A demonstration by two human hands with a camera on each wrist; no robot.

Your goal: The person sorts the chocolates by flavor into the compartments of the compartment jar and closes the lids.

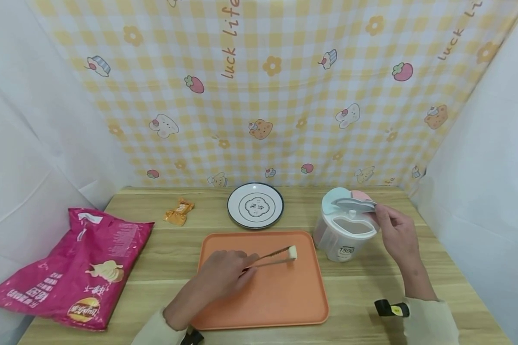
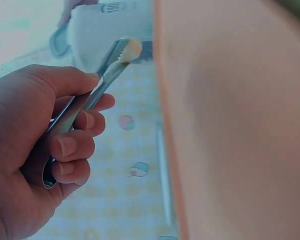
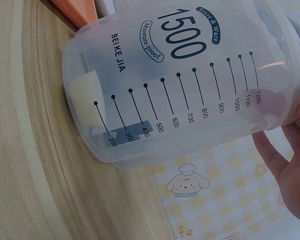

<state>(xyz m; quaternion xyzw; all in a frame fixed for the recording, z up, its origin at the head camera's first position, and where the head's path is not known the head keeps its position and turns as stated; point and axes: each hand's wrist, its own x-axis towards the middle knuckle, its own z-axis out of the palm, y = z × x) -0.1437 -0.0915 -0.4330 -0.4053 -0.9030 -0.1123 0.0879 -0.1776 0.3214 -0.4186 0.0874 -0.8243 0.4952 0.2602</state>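
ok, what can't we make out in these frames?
- Right hand: right wrist view shows only its edge, cut by the frame; grip on the lid unclear.
- Plate lettering: head view, too small.
- Tray: left wrist view, blurred, too close.
- Tongs handles: head view, hidden by the left hand.

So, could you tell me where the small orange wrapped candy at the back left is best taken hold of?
Pinch the candy across its plump middle, coming from above. It lies flat on the table with nothing close around it, and its twisted ends look too thin to grip.
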